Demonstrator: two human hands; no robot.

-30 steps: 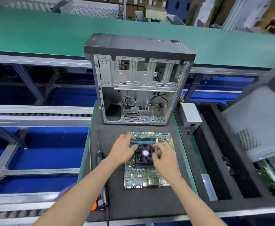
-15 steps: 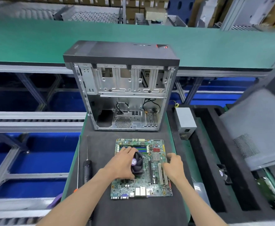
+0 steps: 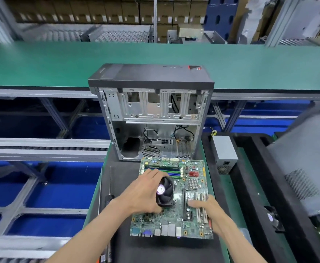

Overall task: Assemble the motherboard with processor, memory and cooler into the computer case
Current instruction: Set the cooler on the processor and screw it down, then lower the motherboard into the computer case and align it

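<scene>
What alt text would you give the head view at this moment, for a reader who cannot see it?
A person's left hand grips the cooler fan on a green motherboard while the right hand holds the board's right edge. Behind the board, an open computer case stands on the black mat, a screwdriver left, a grey power supply right.

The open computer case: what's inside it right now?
Inside the computer case are bare metal drive bays up top, loose black cables and a round vent grille lower down. No board is mounted yet. Anything behind the bays is hidden.
</scene>
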